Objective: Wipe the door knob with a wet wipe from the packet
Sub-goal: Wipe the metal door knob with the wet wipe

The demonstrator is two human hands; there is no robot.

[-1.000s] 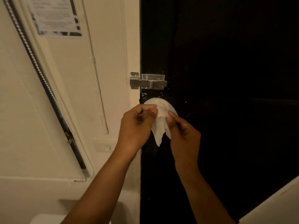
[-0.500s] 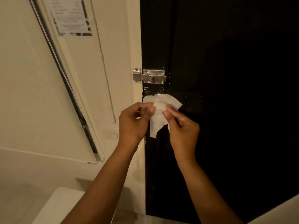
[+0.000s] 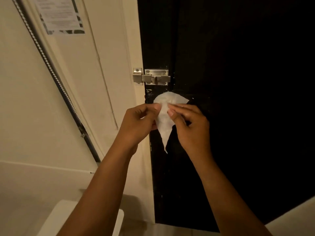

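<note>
White and thin, the wet wipe point(image 3: 164, 116) hung crumpled, wide at its top and tapering to a point below. Left hand point(image 3: 139, 123) and right hand point(image 3: 190, 126) pinched it together before the black door point(image 3: 238, 82), under the steel bolt point(image 3: 153, 77).

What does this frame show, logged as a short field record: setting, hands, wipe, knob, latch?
setting: black door beside a cream wall
left hand: pinching the wet wipe's left edge
right hand: pinching its right edge
wet wipe: white, held up in front of the door, a corner hanging down
door knob: not visible, hidden or too dark
slide bolt: metal, above the wipe
</note>
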